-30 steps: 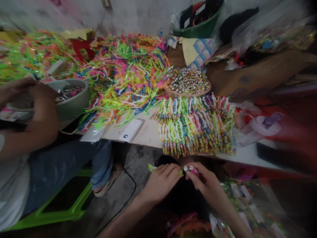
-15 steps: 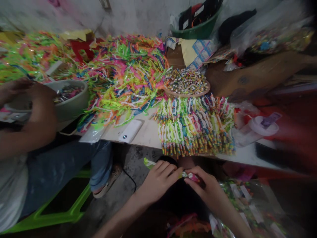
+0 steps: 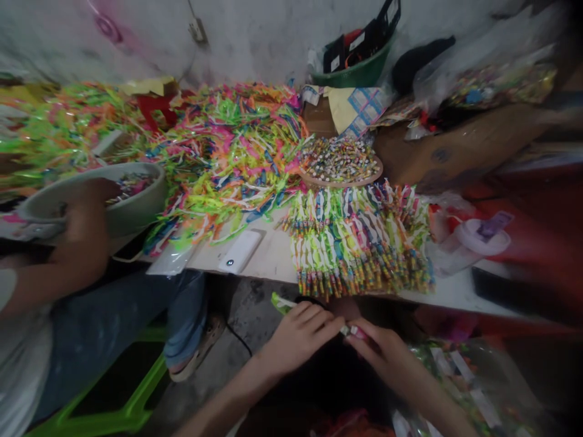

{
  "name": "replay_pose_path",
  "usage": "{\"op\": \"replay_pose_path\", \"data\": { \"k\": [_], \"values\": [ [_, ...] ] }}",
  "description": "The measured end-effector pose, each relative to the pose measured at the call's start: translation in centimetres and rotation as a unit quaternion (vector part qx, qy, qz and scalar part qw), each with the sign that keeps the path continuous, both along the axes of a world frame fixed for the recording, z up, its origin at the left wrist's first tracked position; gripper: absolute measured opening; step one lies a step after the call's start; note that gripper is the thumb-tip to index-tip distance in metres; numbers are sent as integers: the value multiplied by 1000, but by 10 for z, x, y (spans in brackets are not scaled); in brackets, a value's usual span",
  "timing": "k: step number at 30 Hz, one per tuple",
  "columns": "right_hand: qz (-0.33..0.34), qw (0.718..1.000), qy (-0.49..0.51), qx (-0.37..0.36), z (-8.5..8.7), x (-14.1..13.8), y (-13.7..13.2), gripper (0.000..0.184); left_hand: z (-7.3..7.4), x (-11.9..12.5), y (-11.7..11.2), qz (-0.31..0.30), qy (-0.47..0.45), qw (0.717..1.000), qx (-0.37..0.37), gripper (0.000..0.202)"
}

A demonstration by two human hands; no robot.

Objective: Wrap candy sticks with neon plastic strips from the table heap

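My left hand (image 3: 303,331) is closed, with the bright green end of a green-and-white plastic strip (image 3: 279,302) sticking out on its far left side. My right hand (image 3: 382,349) pinches a small pink-and-white piece (image 3: 359,331), too blurred to name exactly. The fingertips of both hands almost meet in front of the table edge, above my lap. Just beyond them, rows of finished-looking pieces (image 3: 359,243) lie side by side, each a patterned tube with a coloured strip and a white band.
A round tray of small patterned tubes (image 3: 341,161) stands behind the rows. Loose coloured strips (image 3: 228,152) are heaped to the left. A white phone (image 3: 241,250), a lidded cup (image 3: 483,237) and a co-worker's arm (image 3: 86,230) in a grey basin (image 3: 136,203) are nearby.
My hands have come slightly closer together, still holding their pieces. The co-worker's hand has moved down into the basin. The whole view has shifted a little.
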State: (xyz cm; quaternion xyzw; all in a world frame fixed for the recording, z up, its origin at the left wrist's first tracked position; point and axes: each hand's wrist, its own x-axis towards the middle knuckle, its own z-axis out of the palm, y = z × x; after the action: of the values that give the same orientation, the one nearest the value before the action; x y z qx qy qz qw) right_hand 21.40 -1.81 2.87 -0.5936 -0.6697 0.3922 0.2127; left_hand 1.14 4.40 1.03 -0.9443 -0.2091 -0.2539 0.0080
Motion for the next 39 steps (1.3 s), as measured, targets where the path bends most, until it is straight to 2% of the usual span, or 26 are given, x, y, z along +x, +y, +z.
{"op": "replay_pose_path", "data": {
  "k": [3,5,8,10,13,17,21,24,26,28,31,33,36,37,39],
  "values": [
    [-56,997,19,43,-9,18,-2,28,10,7,37,-9,-24,999,-23,21],
    [-86,996,22,23,-21,29,-10,32,12,12,66,-13,-36,999,-30,20],
    [-99,994,28,-23,-44,37,-27,35,7,20,103,-9,-20,999,-32,18],
    [-107,993,37,-35,-58,37,-38,35,-2,24,116,19,7,999,-34,19],
    [-117,990,58,-43,-70,35,-49,35,-16,28,120,63,39,996,-41,20],
    [-122,989,78,-43,-76,33,-54,33,-27,30,116,59,59,995,-54,18],
    [-122,989,76,-32,-79,33,-54,30,-27,27,119,49,78,993,-76,20],
    [-126,990,66,-22,-80,35,-54,29,-17,20,118,58,84,990,-95,22],
    [-129,990,59,-16,-81,39,-55,30,-7,17,108,70,64,990,-100,24],
    [-138,989,49,-14,-84,47,-56,32,-1,17,87,73,31,991,-111,25],
    [-153,987,36,-23,-92,58,-60,34,-5,25,31,57,17,982,-182,23],
    [-157,987,32,-32,-97,63,-64,33,-23,34,-17,20,73,956,-283,28],
    [-158,986,41,-44,-104,65,-71,30,-62,46,-85,1,195,882,-429,60],
    [-160,985,45,-46,-106,64,-72,29,-75,50,-101,4,219,860,-461,63],
    [-160,984,53,-51,-108,63,-75,30,-93,55,-121,19,235,837,-494,53]
  ]
}}
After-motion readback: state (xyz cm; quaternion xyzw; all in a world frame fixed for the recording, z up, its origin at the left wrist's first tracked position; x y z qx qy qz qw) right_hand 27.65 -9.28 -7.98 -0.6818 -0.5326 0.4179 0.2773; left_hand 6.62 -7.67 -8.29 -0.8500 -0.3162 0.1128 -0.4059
